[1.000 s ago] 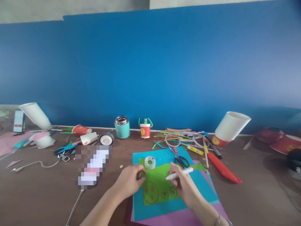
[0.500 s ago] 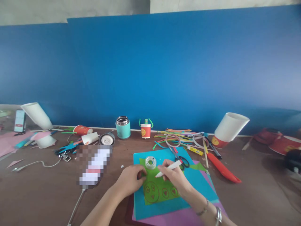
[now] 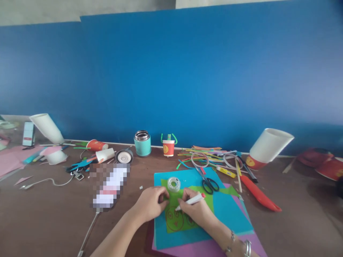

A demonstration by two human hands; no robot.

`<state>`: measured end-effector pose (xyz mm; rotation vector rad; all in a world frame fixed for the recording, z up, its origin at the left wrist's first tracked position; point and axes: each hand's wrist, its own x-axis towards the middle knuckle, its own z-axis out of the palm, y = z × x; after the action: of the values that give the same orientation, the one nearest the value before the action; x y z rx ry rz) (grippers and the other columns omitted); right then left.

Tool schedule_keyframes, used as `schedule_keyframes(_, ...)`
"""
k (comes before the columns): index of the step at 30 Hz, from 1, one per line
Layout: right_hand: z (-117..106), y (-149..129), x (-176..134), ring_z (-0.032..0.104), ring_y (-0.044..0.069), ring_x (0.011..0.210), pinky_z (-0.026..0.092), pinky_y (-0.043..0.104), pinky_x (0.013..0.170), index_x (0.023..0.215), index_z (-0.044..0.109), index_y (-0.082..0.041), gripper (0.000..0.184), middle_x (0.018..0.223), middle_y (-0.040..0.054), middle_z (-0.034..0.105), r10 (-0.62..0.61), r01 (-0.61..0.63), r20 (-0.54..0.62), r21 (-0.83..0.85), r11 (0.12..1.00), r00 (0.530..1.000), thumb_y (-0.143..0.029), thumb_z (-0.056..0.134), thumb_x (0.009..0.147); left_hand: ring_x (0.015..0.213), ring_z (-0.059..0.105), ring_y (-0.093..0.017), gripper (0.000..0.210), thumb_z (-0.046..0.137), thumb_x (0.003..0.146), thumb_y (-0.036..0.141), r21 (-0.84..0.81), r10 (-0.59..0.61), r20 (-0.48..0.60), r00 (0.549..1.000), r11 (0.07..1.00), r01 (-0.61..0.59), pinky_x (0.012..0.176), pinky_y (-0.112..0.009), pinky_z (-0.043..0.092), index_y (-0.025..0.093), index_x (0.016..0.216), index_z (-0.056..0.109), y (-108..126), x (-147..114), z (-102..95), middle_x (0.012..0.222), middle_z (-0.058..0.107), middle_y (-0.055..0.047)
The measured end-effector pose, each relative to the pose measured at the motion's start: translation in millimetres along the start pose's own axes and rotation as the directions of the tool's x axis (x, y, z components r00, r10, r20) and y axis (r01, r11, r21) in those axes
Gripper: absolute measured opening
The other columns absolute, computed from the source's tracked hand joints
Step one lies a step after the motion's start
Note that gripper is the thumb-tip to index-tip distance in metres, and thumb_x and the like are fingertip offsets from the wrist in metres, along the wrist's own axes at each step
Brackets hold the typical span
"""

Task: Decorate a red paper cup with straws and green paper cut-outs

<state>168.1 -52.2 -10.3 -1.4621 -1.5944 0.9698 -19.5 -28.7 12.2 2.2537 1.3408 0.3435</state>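
My right hand (image 3: 194, 206) grips a white marker pen (image 3: 193, 200) with a red end, its tip down on the green paper (image 3: 175, 197). A round face and a smaller circle, partly covered by the hand, are drawn there in dark red. At the paper's left edge, my left hand (image 3: 151, 203) rests with curled fingers, thumb and forefinger on the edge. A clear tape roll (image 3: 169, 184) lies near the top of the green paper. Black-handled scissors (image 3: 210, 186) lie to the right. Underneath are blue sheets (image 3: 230, 217) and purple sheets (image 3: 187, 248).
Behind the sheets stand a turquoise flask (image 3: 142, 145) and a small red cup (image 3: 168, 148) with green arms. Coloured sticks (image 3: 199, 151) lie to their right, near a leaning white cup (image 3: 270, 144) and a red knife-like tool (image 3: 259, 194). A blurred phone (image 3: 111, 187) lies left.
My right hand and the marker have moved down and slightly left, from above the drawing to the face's upper right. The view has shifted slightly; my left hand stays at the paper's edge.
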Motion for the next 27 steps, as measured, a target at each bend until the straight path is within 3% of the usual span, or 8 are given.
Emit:
schedule_keyframes(8,0.5,-3.5,-1.8,0.038,0.010,0.049,0.027,0.022,0.047,0.051,0.037,-0.021,0.022,0.049,-0.0062,0.041,-0.015,0.016,0.023,-0.063,0.998,1.000,-0.021,0.054,0.066,0.068,0.057,-0.015,0.013,0.058,0.073,0.021,-0.001,-0.004,0.007,1.000,1.000,0.004,0.058,-0.022,0.034,0.024,0.086,0.062,-1.0,0.4,1.6,0.074,0.062,0.002)
schedule_keyframes(16,0.1,3.8,-0.2,0.038,0.010,0.048,0.030,0.023,0.047,0.052,0.038,-0.021,0.024,0.046,-0.0066,0.040,-0.037,0.037,-0.072,0.008,0.999,0.997,-0.025,0.054,0.070,0.069,0.058,-0.015,0.014,0.057,0.074,0.021,-0.004,0.003,0.012,1.000,1.000,-0.003,0.059,-0.022,0.035,0.023,0.086,0.063,-1.4,0.2,1.2,0.075,0.063,0.001)
schedule_keyframes(27,1.6,-1.5,-2.1,0.037,0.010,0.048,0.027,0.023,0.046,0.050,0.034,-0.021,0.024,0.048,-0.0061,0.038,-0.027,0.025,-0.035,-0.064,0.998,0.999,-0.022,0.053,0.066,0.069,0.058,-0.015,0.014,0.057,0.074,0.022,0.012,-0.018,0.016,1.000,1.000,0.018,0.059,-0.022,0.036,0.023,0.087,0.063,0.9,0.2,0.4,0.074,0.064,0.001)
